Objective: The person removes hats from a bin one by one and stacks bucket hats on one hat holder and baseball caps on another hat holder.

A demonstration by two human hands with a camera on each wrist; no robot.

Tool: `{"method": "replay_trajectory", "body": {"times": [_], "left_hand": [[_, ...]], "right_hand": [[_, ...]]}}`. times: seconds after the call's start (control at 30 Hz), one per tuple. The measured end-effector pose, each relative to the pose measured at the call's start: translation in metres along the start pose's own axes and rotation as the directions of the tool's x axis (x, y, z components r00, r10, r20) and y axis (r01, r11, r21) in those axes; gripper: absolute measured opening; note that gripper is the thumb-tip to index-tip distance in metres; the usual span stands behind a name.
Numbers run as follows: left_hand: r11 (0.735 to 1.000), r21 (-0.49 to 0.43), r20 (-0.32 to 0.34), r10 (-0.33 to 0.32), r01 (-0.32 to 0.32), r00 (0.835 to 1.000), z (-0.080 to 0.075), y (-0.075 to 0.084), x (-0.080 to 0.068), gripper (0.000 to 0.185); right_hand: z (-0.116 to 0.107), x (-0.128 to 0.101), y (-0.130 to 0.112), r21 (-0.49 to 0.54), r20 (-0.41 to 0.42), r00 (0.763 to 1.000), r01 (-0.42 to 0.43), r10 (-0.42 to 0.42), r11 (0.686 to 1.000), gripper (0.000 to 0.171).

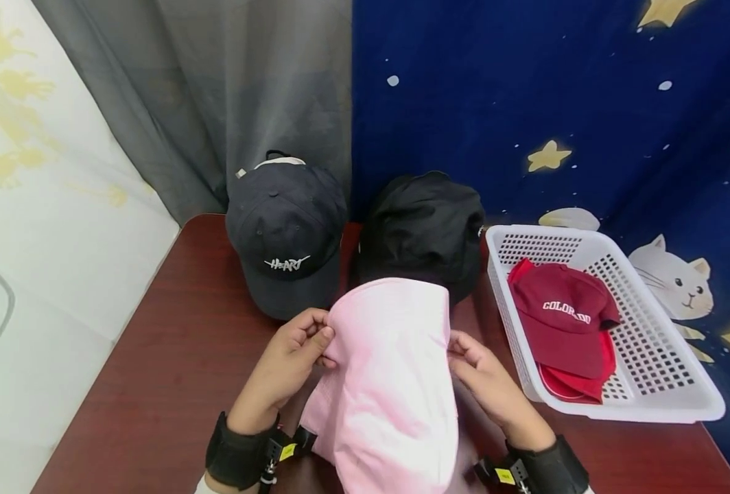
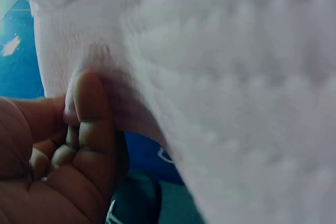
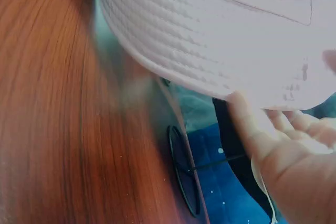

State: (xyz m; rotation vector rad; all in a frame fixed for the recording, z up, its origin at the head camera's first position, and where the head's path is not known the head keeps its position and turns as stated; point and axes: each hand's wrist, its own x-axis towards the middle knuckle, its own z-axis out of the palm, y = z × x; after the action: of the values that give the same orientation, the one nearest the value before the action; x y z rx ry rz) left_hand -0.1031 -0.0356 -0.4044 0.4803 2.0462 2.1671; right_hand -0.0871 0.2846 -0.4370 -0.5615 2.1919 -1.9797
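A pink bucket hat [image 1: 396, 384] with rows of stitching on its brim [image 3: 173, 40] hangs between both hands, low in the middle of the head view. My left hand [image 1: 293, 357] pinches its left edge between thumb and fingers; close up in the left wrist view, the fingers [image 2: 92, 129] bunch the pale cloth. On the opposite edge, my right hand [image 1: 485, 377] holds the brim with the thumb [image 3: 247, 116] against its rim. Some right fingertips are hidden behind the cloth. Just beyond the hat sits a black cap [image 1: 423, 226], partly covered by it.
A dark navy cap [image 1: 285, 233] lettered HEART stands at the back left of the brown table [image 1: 173, 350]. On the right, a white plastic basket [image 1: 655, 412] contains a maroon COLORADO cap [image 1: 562, 309] over red cloth [image 1: 571, 384]. Curtains [image 1: 439, 89] hang behind.
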Motion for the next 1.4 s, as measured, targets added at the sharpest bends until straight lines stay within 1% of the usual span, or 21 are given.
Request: {"method": "replay_trajectory", "body": {"times": [0.07, 0.1, 0.17, 0.23, 0.37, 0.5, 0.57, 0.6, 0.7, 0.83, 0.9, 1.0, 1.1, 1.17, 1.27, 1.33, 1.4], "left_hand": [[0.999, -0.017, -0.049, -0.042, 0.042, 0.998, -0.001, 0.002, 0.0, 0.014], [0.998, -0.022, -0.064, -0.059, 0.058, 0.996, -0.002, 0.003, -0.001, 0.014], [0.996, -0.03, -0.07, -0.085, 0.083, 0.994, -0.003, 0.005, -0.001, 0.014], [0.994, -0.029, -0.052, -0.103, 0.102, 0.993, -0.004, 0.006, -0.001, 0.014], [0.99, -0.007, 0.001, -0.141, 0.141, 0.99, -0.005, 0.007, -0.002, 0.012], [0.988, 0.022, 0.05, -0.153, 0.152, 0.987, -0.01, 0.004, -0.003, 0.013], [0.987, 0.036, 0.061, -0.156, 0.154, 0.986, -0.013, 0.003, -0.004, 0.013], [0.987, 0.037, 0.066, -0.157, 0.155, 0.985, -0.014, 0.001, -0.004, 0.014], [0.984, 0.038, 0.078, -0.176, 0.173, 0.981, -0.018, -0.001, -0.007, 0.016], [0.981, 0.033, 0.091, -0.195, 0.192, 0.977, -0.023, -0.003, -0.01, 0.017], [0.98, 0.036, 0.092, -0.199, 0.197, 0.976, -0.024, -0.003, -0.011, 0.016], [0.979, 0.051, 0.079, -0.202, 0.199, 0.976, -0.027, -0.002, -0.012, 0.015], [0.978, 0.065, 0.059, -0.203, 0.199, 0.977, -0.028, 0.002, -0.013, 0.014], [0.979, 0.075, 0.044, -0.193, 0.19, 0.98, -0.029, 0.006, -0.013, 0.014], [0.985, 0.077, 0.028, -0.156, 0.153, 0.987, -0.03, 0.012, -0.014, 0.014], [0.989, 0.073, 0.02, -0.127, 0.125, 0.992, -0.031, 0.016, -0.016, 0.014], [0.992, 0.062, 0.014, -0.11, 0.109, 0.994, -0.032, 0.018, -0.017, 0.015]], "right_hand": [[-0.001, -0.003, -0.001, 0.015, -0.082, 0.996, -0.039, 0.041, 0.999, 0.023], [-0.001, -0.004, -0.002, 0.019, -0.121, 0.991, -0.049, 0.051, 0.999, 0.018], [-0.002, -0.007, -0.002, 0.008, -0.185, 0.98, -0.072, 0.072, 0.997, 0.015], [-0.002, -0.009, -0.002, 0.002, -0.23, 0.969, -0.091, 0.089, 0.996, 0.016], [-0.003, -0.011, -0.002, -0.015, -0.293, 0.948, -0.135, 0.125, 0.991, 0.019], [-0.003, -0.011, -0.004, 0.02, -0.367, 0.913, -0.183, 0.178, 0.983, 0.021], [-0.003, -0.013, -0.004, 0.05, -0.387, 0.898, -0.205, 0.208, 0.977, 0.022], [-0.003, -0.014, -0.004, 0.06, -0.387, 0.895, -0.214, 0.221, 0.975, 0.022], [-0.005, -0.019, -0.001, 0.038, -0.37, 0.901, -0.229, 0.227, 0.973, 0.022], [-0.009, -0.025, 0.002, -0.072, -0.366, 0.908, -0.247, 0.205, 0.966, 0.02], [-0.009, -0.027, 0.001, -0.103, -0.371, 0.907, -0.252, 0.198, 0.962, 0.02], [-0.01, -0.028, -0.004, -0.114, -0.356, 0.919, -0.225, 0.172, 0.968, 0.019], [-0.012, -0.029, -0.013, -0.152, -0.33, 0.937, -0.173, 0.115, 0.973, 0.019], [-0.014, -0.03, -0.023, -0.193, -0.308, 0.949, -0.131, 0.067, 0.972, 0.017], [-0.019, -0.03, -0.038, -0.269, -0.279, 0.96, -0.071, -0.007, 0.96, 0.016], [-0.023, -0.031, -0.047, -0.323, -0.274, 0.961, -0.056, -0.037, 0.945, 0.015], [-0.027, -0.032, -0.054, -0.37, -0.276, 0.96, -0.064, -0.044, 0.927, 0.016]]}}
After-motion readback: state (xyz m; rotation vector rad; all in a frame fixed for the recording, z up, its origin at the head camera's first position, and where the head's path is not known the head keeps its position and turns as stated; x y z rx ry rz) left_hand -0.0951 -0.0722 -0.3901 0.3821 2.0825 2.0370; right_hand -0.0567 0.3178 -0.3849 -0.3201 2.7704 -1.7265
